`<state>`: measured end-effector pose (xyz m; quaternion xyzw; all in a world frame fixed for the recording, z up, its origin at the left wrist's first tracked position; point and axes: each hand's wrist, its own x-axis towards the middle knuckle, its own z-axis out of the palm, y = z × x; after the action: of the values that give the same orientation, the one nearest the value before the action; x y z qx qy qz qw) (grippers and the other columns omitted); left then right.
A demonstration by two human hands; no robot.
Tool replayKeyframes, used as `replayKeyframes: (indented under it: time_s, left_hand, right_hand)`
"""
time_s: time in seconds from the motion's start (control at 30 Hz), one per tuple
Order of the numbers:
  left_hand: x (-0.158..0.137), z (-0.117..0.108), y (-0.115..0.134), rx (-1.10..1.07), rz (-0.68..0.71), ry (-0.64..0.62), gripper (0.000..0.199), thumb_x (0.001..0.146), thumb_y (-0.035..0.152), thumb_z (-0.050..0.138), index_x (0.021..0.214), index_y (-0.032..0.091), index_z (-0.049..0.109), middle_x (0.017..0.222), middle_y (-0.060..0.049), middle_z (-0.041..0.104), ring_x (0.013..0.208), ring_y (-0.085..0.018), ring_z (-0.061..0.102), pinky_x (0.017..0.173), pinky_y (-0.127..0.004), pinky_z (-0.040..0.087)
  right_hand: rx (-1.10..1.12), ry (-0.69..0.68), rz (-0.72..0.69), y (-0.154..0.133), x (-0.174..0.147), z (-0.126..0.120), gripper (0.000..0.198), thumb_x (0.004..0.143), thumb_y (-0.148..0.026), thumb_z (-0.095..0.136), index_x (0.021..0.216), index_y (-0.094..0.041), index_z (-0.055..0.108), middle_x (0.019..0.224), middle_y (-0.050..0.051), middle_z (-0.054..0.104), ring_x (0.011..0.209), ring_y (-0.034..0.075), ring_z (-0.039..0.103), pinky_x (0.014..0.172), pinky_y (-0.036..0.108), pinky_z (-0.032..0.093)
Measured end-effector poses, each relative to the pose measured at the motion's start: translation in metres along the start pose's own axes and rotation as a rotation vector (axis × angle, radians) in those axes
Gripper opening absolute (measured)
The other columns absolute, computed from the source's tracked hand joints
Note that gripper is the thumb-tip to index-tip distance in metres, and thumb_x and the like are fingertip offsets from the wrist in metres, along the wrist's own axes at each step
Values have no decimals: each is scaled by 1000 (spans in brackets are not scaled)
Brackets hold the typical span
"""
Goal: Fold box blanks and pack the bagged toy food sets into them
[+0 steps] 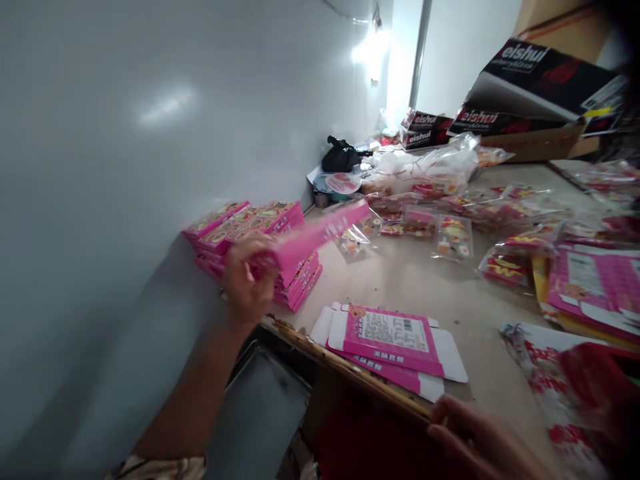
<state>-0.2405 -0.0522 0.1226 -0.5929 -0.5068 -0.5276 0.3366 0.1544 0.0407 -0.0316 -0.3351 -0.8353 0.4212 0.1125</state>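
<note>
My left hand (pixel 250 280) is closed around one end of a flat pink box (pixel 323 233), which is tilted and blurred by motion. Just behind and below it, stacks of like pink boxes (pixel 265 220) stand against the wall. At the table's front edge lie flattened pink cartons (pixel 390 337), overlapping, with their white flaps spread. My right hand (pixel 475 433) is close to the near corner of these cartons, its fingers loosely bent and apart, with nothing visible in them.
Clear packets with small colourful pieces (pixel 454 237) lie across the table (pixel 380 280). More flat pink cartons (pixel 583 283) and a red-and-white bag (pixel 545 380) are at the right. Black printed boxes (pixel 540 80) and a black bag (pixel 341 155) are at the back. A grey wall (pixel 100 167) bounds the left.
</note>
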Motion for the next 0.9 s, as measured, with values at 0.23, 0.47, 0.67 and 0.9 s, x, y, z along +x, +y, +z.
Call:
replayKeyframes:
  time_s: [0.23, 0.47, 0.67, 0.9]
  left_hand:
    - [-140, 62, -10, 276, -251, -604, 19, 97, 19, 49, 108, 21, 65, 117, -11, 73, 119, -23, 66, 108, -42, 51]
    - [-160, 39, -18, 378, -366, -839, 46, 90, 1, 41, 123, 21, 67, 137, -14, 65, 134, -30, 56, 121, -58, 36]
    - [-132, 119, 38, 227, -325, -1107, 35, 94, 21, 62, 128, 23, 64, 146, -13, 55, 139, -32, 48, 118, -48, 39]
    - [-122, 218, 45, -84, -392, -1493, 69, 57, 53, 93, 107, 18, 61, 112, -12, 65, 109, -34, 60, 93, -42, 48]
  right_hand:
    - [107, -145, -12, -19, 6, 27, 21, 88, -41, 60, 76, -26, 69, 76, 4, 74, 70, 25, 66, 65, 33, 50]
    - [-243, 296, -14, -10, 67, -12, 26, 94, -34, 50, 95, -20, 71, 100, 15, 74, 96, 33, 66, 84, 45, 49]
    - [1, 381, 239, 7, 81, -19, 31, 94, -35, 49, 114, -16, 61, 102, 14, 73, 90, 28, 70, 80, 42, 53]
    - [472, 415, 324, 33, 64, -6, 54, 84, -53, 70, 123, -18, 57, 110, 15, 71, 100, 29, 71, 84, 44, 59]
